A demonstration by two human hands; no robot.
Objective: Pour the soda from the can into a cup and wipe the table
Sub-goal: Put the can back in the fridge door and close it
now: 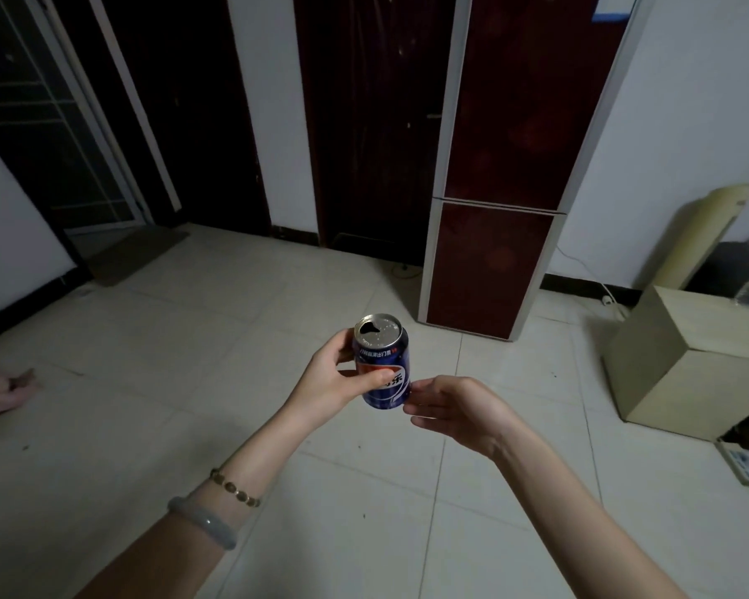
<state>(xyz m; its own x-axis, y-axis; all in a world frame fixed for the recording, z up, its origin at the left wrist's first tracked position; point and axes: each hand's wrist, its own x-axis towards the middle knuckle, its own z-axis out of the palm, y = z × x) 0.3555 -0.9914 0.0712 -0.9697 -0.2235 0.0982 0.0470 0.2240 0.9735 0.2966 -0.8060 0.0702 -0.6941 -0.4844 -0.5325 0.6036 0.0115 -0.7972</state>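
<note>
Feed's dim overall, indoor, no lamp in view. Near floor tiles and the far-right wall catch most of the light and read pale grey w/ a cool cast. The far doorways go almost black, no detail inside. Shadows are soft and weak, none hard-edged that I can see. Small glare on the lid of the can; its print stays legible, centre is sharpest. Strong wide-angle bend: fridge and door frames lean outward toward the edges. Noise + softness in dark areas; pink cloth at left edge looks smeared.
</note>
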